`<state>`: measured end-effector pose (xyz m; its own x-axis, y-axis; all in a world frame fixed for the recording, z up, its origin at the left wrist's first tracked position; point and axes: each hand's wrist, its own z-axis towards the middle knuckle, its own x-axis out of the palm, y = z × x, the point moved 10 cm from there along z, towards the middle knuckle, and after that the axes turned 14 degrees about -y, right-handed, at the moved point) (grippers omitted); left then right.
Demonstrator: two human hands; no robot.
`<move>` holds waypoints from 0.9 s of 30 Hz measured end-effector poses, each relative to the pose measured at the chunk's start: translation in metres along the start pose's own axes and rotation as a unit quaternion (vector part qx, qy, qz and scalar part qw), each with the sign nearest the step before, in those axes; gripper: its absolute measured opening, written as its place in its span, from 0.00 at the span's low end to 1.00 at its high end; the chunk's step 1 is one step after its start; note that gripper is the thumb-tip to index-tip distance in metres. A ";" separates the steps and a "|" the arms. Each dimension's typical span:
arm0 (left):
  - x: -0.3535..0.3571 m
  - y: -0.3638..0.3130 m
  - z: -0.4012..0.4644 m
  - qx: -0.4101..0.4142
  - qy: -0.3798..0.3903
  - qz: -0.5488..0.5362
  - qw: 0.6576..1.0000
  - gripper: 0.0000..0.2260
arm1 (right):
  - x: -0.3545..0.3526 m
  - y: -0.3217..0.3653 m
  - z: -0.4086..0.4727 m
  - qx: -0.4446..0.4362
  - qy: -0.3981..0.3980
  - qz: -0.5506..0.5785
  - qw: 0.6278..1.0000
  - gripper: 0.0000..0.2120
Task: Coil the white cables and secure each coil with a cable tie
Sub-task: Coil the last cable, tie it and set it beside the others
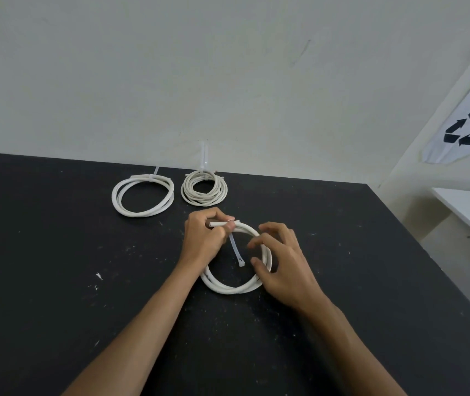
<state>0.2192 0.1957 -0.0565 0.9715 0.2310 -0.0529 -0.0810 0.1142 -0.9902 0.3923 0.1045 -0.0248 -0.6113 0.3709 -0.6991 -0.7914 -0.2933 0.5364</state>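
Left hand (203, 238) grip pinches coiled cable (236, 287) and tie (236, 251); right hand (281, 262) hovers, fingers loosely spread.

Your table (56, 252): matte black, flecked with white specks. Three cable coils (235, 287) (143, 197) (204, 190): off-white. Cable tie (236, 251): translucent white. Wall (228, 67): pale grey-white. Recycling sign (469, 124): black arrows on white.

Our left hand (203, 238) is curled tight, fingertips pinched together beyond the knuckles. Our right hand (282, 267) hovers loose, fingers spread and bent, thumb apart below them.
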 end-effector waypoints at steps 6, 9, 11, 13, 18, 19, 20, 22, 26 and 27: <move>0.008 0.013 0.004 -0.058 0.017 0.003 0.998 0.08 | 0.001 0.015 0.007 -0.102 -0.008 -0.153 0.983 0.17; 0.010 0.015 0.004 -0.068 0.022 0.012 0.997 0.08 | 0.011 0.015 0.007 -0.081 0.003 -0.203 0.976 0.23; 0.010 0.016 0.004 -0.073 0.023 0.016 0.997 0.08 | 0.016 0.017 0.008 -0.073 0.004 -0.217 0.973 0.21; 0.011 0.017 0.004 -0.075 0.023 0.018 0.997 0.09 | 0.017 0.020 0.009 -0.072 0.004 -0.229 0.971 0.16; 0.011 0.022 0.006 -0.079 0.025 0.021 0.996 0.08 | 0.019 0.022 0.013 -0.066 -0.011 -0.230 0.971 0.09; 0.011 0.023 0.007 -0.081 0.024 0.022 0.996 0.08 | 0.015 0.021 0.015 -0.057 -0.030 -0.200 0.978 0.08; 0.011 0.024 0.007 -0.083 0.023 0.022 0.996 0.09 | 0.011 0.019 0.017 -0.045 -0.046 -0.162 0.985 0.08; 0.012 0.023 0.007 -0.082 0.027 0.023 0.996 0.09 | 0.008 0.014 0.023 -0.020 -0.051 -0.088 0.995 0.08; 0.011 0.021 0.006 -0.069 0.030 0.027 0.997 0.07 | 0.002 0.004 0.034 0.054 -0.090 0.031 0.994 0.05; 0.011 0.020 0.005 -0.067 0.030 0.028 0.997 0.06 | 0.001 0.000 0.035 0.077 -0.105 0.051 0.990 0.05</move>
<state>0.2266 0.2058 -0.0764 0.9781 0.1750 -0.1128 -0.1096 -0.0278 -0.9936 0.3916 0.1358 -0.0089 -0.6629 0.5266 -0.5323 -0.7074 -0.2074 0.6757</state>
